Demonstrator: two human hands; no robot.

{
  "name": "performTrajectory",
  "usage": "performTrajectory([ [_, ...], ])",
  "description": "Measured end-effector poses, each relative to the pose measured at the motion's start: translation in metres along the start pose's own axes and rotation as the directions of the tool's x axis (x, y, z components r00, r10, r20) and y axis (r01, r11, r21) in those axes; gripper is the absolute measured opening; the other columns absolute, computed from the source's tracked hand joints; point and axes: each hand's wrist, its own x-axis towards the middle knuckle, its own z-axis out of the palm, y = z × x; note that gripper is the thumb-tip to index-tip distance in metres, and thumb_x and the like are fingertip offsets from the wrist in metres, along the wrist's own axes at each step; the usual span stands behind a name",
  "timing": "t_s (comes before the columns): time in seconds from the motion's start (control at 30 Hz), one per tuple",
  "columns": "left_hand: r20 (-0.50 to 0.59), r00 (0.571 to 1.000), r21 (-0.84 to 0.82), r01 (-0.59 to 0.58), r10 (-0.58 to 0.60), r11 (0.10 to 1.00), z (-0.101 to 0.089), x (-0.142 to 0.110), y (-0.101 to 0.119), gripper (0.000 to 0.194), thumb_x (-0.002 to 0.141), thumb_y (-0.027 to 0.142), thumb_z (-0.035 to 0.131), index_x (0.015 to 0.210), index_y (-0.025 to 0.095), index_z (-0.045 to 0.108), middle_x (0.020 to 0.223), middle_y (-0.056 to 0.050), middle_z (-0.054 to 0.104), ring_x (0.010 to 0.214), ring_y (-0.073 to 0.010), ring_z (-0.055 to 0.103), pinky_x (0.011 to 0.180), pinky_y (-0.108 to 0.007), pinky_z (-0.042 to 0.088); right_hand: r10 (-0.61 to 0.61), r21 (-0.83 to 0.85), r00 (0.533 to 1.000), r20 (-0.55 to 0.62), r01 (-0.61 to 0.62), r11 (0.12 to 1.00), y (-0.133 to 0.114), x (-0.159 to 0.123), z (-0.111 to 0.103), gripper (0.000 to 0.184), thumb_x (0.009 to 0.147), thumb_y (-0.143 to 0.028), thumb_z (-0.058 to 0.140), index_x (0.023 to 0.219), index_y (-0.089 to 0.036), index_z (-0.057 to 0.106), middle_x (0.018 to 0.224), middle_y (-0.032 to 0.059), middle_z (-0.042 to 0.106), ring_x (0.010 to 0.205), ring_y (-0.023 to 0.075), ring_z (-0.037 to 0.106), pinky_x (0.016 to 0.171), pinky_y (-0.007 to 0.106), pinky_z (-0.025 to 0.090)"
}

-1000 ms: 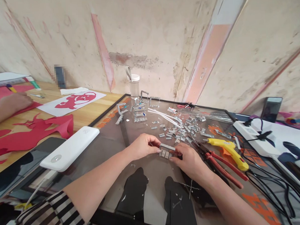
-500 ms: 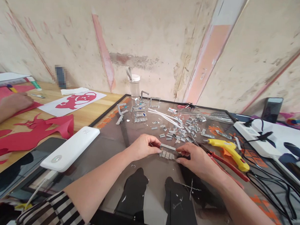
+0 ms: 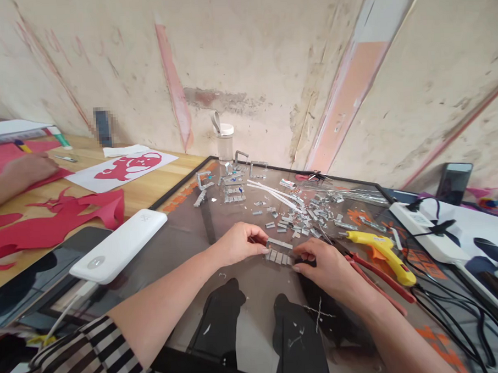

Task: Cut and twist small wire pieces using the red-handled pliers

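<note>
The grip of the left hand (image 3: 240, 244) pinches, thumb against fingertips, the left end of a small grey segmented bracket (image 3: 279, 257). At its right end, the right hand (image 3: 324, 264) has thumb and index finger curved toward the piece, a gap showing between them; whether those tips press on it cannot be told.

The bracket lies directly between the two hands, over the near middle of the dark glossy worktop (image 3: 229, 214). Its long axis runs left to right, the right end slanting slightly nearer, so the piece lies to the right of the left grip and to the left of the right one. A thin plain bar forms its far side and a row of small flat segments its near side, with a narrow gap between. Neither hand is clearly nearer: each is at its own end.

Just beyond, far and slightly right, is a scattered heap of small metal pieces (image 3: 308, 214). Right of the right hand are red-handled pliers (image 3: 381, 284), partly hidden by that hand and forearm, and a yellow glue gun (image 3: 377, 246). Similar segmented pieces (image 3: 234, 197) lie far and to the left.
</note>
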Motion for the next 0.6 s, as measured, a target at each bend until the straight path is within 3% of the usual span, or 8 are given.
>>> performTrajectory([
  [0.6,-0.002,1.000,0.031,0.004,-0.004,1.000,-0.001,-0.001,0.002,0.019,0.065,0.027,0.064,0.080,0.015,0.066,0.073,-0.002,0.066,0.066,-0.0126,0.057,0.062,-0.022,0.042,0.021,0.011,1.000,0.005,-0.021,1.000,0.006,-0.001,-0.011,0.016,0.067,-0.023,0.057,0.080,-0.020,0.066,0.079,0.0023,0.065,0.071,0.0168,0.058,0.066,0.027,0.043],
])
